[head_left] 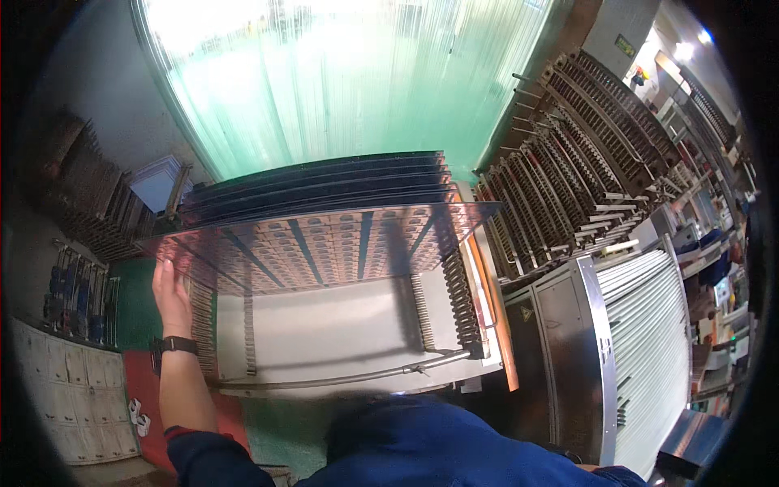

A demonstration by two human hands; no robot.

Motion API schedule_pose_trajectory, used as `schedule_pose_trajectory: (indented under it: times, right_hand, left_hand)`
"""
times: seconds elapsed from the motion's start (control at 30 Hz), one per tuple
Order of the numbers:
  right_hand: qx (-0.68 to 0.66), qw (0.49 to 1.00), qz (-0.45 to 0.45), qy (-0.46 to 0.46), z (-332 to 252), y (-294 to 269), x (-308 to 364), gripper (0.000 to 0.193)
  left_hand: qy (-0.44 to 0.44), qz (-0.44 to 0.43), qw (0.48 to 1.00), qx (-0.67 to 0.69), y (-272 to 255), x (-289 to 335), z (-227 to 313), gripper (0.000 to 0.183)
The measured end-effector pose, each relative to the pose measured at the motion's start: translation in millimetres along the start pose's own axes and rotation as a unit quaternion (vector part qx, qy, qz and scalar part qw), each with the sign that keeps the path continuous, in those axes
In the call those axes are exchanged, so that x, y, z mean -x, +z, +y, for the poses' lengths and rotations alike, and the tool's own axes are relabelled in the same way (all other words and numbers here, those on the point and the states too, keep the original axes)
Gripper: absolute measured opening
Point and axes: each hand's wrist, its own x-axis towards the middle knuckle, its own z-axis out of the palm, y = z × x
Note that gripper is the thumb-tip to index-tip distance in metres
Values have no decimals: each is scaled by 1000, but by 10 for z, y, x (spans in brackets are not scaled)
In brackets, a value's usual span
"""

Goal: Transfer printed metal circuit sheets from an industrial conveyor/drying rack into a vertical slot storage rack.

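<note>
Nearest, at the lower edge, is the person's dark blue clothing (438, 454), with the left sleeve (215, 463) pushed back from a bare forearm. A black wrist strap (177, 345) sits just below the left grip (171, 299), which reaches upward with its fingers at the panel's left edge (the thumb is hidden, so I cannot tell whether it pinches the panel or only rests against it). The right grip is out of view, so its state cannot be told either.

The panel (316, 247) is a wide, thin, rectangular sheet, dark and glossy, with a reddish, coppery cast. Rows of small repeated shapes cover it, divided by darker bands, and shadow and reflections fall across its face. It stands tilted over the white base (324, 329) of a slotted rack, above and beyond the rack's curved metal front bar (333, 383). From the left grip it extends off to the right, its far end passing over the comb-like side rail (461, 304), well apart from the fingers.

Behind it, more dark panels (324, 177) stand in close, nearly parallel rows. To the right rise stacked metal racks with toothed bars (560, 183), and farthest back hangs a translucent, greenish strip curtain (341, 89), bright with light near its top
</note>
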Motion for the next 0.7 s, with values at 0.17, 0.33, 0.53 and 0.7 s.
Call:
schedule_pose_trajectory:
  times: [0.17, 0.33, 0.53, 0.7]
  right_hand:
    - [-7, 999, 48, -18, 79, -46, -127, 29]
    - [-10, 992, 121, -37, 166, 205, -351, 30]
    - [5, 975, 213, -56, 173, 671, -675, 30]
    - [23, 959, 278, -54, 214, 941, -878, 30]
  left_hand:
    - [-13, 13, 1000, -9, 21, -29, -18, 44]
    - [-19, 1, 999, -32, 184, 21, 0, 44]
    - [18, -91, 995, 32, 245, 27, 101, 37]
    - [10, -70, 996, 50, 203, 64, 134, 27]
